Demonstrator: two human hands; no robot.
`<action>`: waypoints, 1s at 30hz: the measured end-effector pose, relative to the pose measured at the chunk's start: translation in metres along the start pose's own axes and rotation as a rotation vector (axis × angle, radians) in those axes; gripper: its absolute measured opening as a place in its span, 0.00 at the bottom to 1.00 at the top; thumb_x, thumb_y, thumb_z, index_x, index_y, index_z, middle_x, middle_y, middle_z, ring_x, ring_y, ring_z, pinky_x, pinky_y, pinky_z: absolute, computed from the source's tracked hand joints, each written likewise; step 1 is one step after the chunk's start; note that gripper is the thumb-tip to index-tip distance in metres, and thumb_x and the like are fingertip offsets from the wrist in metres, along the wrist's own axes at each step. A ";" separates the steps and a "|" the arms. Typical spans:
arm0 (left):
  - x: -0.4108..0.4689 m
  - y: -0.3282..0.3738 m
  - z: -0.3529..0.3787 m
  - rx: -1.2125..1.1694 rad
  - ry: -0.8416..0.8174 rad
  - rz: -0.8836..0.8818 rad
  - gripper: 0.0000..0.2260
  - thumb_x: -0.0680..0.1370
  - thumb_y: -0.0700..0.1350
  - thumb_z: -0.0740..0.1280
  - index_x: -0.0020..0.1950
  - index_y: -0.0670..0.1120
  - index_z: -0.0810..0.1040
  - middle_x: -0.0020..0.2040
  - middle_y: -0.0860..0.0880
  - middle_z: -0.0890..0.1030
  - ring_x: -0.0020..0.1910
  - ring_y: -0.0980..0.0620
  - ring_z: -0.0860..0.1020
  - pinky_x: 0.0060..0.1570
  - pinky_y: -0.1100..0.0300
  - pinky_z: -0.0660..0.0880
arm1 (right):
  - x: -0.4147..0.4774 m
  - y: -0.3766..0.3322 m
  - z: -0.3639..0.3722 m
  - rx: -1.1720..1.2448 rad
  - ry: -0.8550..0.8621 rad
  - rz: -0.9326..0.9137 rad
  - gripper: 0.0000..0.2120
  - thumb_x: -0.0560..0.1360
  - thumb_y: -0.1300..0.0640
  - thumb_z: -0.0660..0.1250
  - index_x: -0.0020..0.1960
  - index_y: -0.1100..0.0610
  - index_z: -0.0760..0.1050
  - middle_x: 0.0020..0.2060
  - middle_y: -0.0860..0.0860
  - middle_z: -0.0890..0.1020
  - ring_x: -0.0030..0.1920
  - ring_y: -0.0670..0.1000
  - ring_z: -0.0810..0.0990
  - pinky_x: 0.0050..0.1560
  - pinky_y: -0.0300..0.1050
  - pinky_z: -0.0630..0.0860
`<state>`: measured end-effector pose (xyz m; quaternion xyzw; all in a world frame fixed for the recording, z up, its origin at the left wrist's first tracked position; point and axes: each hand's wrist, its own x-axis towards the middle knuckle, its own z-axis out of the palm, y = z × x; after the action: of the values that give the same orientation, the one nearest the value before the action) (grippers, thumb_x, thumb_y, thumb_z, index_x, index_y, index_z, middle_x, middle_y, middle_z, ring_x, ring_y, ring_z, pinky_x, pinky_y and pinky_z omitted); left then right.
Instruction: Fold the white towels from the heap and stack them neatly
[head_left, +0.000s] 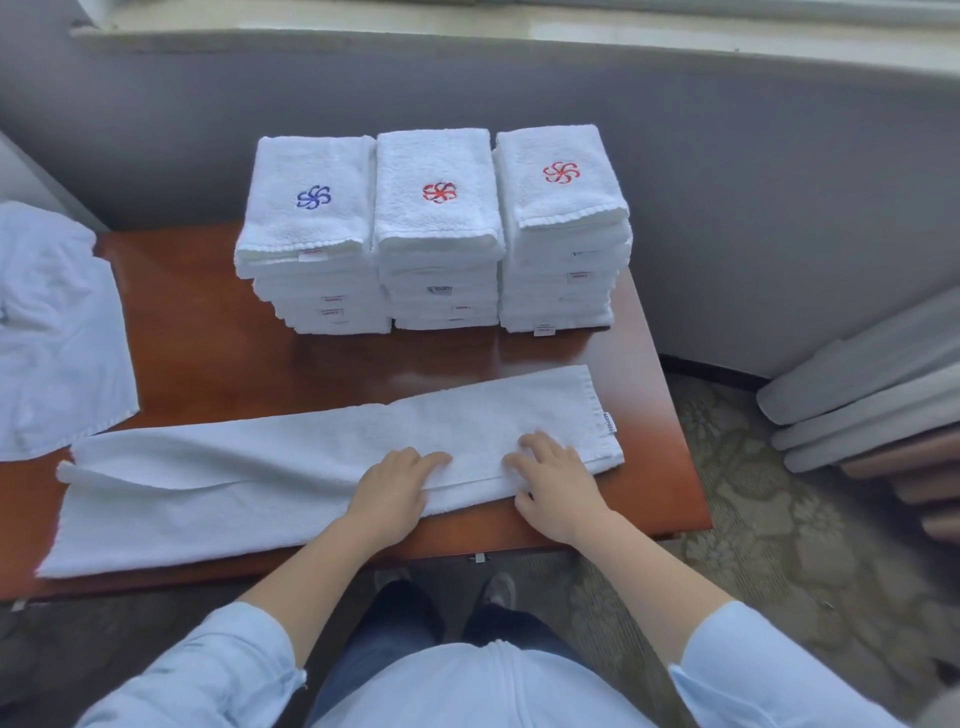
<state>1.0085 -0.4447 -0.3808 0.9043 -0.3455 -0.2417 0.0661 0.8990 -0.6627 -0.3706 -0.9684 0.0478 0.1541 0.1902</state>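
Note:
A long white towel (270, 467), folded lengthwise into a strip, lies across the front of the brown table (208, 322). My left hand (395, 488) rests flat on it near the middle. My right hand (556, 483) presses flat on the strip close to its right end. Behind stand three stacks of folded white towels: the left stack (306, 244) has a blue flower emblem on top, while the middle stack (439, 234) and the right stack (563, 228) show red ones. The heap of unfolded white towels (52, 332) lies at the far left.
A grey wall runs behind the table. Grey and brown padded rolls (872, 395) lean on the floor at the right. Patterned carpet lies beyond the table's right edge. My legs and shoes show under the front edge.

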 end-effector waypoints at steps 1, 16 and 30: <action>0.002 0.002 0.000 0.016 0.000 0.006 0.26 0.81 0.41 0.60 0.76 0.58 0.61 0.57 0.51 0.71 0.56 0.50 0.70 0.52 0.59 0.70 | 0.001 0.000 0.000 -0.018 -0.006 0.029 0.19 0.77 0.57 0.60 0.67 0.52 0.70 0.70 0.52 0.64 0.74 0.55 0.60 0.69 0.54 0.61; 0.015 0.028 -0.017 -0.155 0.005 0.134 0.24 0.80 0.41 0.62 0.75 0.54 0.66 0.68 0.51 0.71 0.67 0.50 0.69 0.63 0.56 0.69 | 0.011 0.015 -0.026 -0.082 0.076 0.296 0.19 0.76 0.57 0.61 0.67 0.54 0.70 0.67 0.51 0.69 0.68 0.54 0.66 0.68 0.51 0.64; -0.104 -0.155 -0.041 -0.144 0.347 -0.432 0.13 0.77 0.44 0.67 0.61 0.53 0.77 0.61 0.54 0.74 0.60 0.53 0.73 0.53 0.58 0.73 | 0.105 -0.197 0.016 0.102 0.041 -0.273 0.18 0.78 0.56 0.63 0.67 0.49 0.75 0.64 0.44 0.76 0.65 0.48 0.72 0.55 0.46 0.75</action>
<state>1.0532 -0.2618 -0.3483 0.9778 -0.1103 -0.1157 0.1352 1.0236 -0.4788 -0.3480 -0.9579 -0.0728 0.1042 0.2573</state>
